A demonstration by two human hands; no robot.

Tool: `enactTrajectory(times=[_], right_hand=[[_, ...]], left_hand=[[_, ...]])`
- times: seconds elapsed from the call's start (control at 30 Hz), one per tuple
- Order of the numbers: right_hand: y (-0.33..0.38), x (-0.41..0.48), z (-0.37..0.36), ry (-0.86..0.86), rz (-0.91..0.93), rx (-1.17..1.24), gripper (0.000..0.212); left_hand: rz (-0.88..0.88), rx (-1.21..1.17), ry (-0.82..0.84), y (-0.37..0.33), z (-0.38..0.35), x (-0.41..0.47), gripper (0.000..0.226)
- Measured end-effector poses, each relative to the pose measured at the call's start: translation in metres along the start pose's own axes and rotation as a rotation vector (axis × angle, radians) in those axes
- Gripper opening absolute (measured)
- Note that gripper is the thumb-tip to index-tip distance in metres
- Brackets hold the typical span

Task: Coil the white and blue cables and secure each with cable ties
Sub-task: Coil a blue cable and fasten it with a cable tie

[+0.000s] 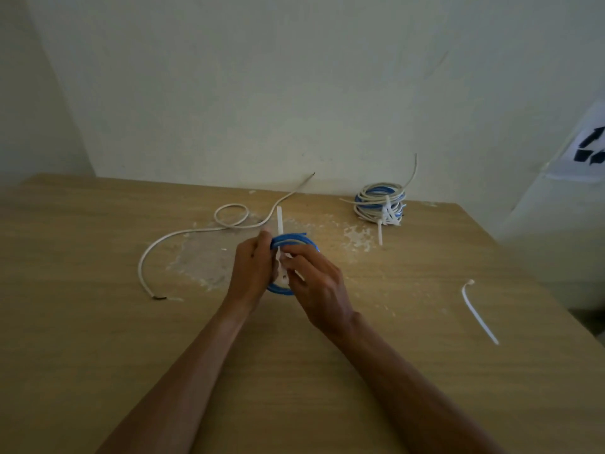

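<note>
Both hands meet mid-table, just above the wooden table (pixel 98 322). The blue cable (pixel 294 238) is coiled into a small ring held between them, standing roughly on edge, with its lower arc showing under the palms at 6 o'clock. Left hand (pixel 252 270) grips the ring's 9 o'clock side, fingers curled round the strands. Right hand (pixel 314 283) pinches a white cable tie (pixel 279 221) against the coil, thumb and forefinger together. The tie's tail sticks straight up past the ring at 12 o'clock (can't tell whether the head is locked, fingers cover it). The white cable (pixel 196 230) lies uncoiled on the table at 10 o'clock from the hands: one small loop near the middle, one end trailing toward the wall at 12–1 o'clock, the other curving down to 8 o'clock with a dark tip. A stack of tied coils (pixel 379 203), white and blue mixed, sits by the wall at 2 o'clock, well apart from the hands, with tie tails poking out. A spare tie (pixel 478 312) lies flat at 3–4 o'clock, near the right edge. A paper sheet (pixel 586 145) with black marks hangs on the wall far right. Pale scuffed patch on the tabletop under and around the work area.
</note>
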State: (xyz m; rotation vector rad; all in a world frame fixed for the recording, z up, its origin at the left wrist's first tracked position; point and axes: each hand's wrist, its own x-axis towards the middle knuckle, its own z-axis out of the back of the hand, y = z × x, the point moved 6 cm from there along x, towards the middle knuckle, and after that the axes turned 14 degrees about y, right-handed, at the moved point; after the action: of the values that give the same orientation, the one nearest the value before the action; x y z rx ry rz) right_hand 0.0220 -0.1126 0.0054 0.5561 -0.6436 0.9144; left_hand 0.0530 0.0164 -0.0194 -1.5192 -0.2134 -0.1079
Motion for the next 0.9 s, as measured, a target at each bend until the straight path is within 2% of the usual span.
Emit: enactTrajectory(times=[0.23,0.3,0.4,0.53,0.67,0.8,0.9], right_hand=[[-0.005,-0.001,-0.004,-0.023,-0.03,0.076,0.014],[-0.007,-0.001,-0.006,-0.016,-0.128,0.215,0.013],[-0.011,0.002,-0.002,-0.074,-0.326,0.406,0.01],[-0.024,-0.001,0.001,-0.086,-0.58,0.83,0.015],[-0.028,-0.003,0.003,-0.024,-0.6,0.957,0.02],[-0.028,-0.002,0.005,-0.033,-0.607,1.02,0.021],[-0.029,-0.002,0.006,-0.027,-0.62,1.065,0.024]], left_hand=[[-0.01,-0.11,0.098,0.008,0.001,0.007,0.036],[-0.04,-0.081,0.066,0.005,0.007,0.007,0.027],[-0.163,0.1,0.047,-0.006,0.005,0.004,0.02],[-0.299,0.285,0.092,-0.014,-0.007,0.0,0.022],[-0.358,0.347,0.114,-0.016,-0.009,0.001,0.017],[-0.351,0.393,0.096,-0.016,-0.009,0.001,0.029],[-0.418,0.436,0.123,-0.02,-0.012,0.0,0.025]])
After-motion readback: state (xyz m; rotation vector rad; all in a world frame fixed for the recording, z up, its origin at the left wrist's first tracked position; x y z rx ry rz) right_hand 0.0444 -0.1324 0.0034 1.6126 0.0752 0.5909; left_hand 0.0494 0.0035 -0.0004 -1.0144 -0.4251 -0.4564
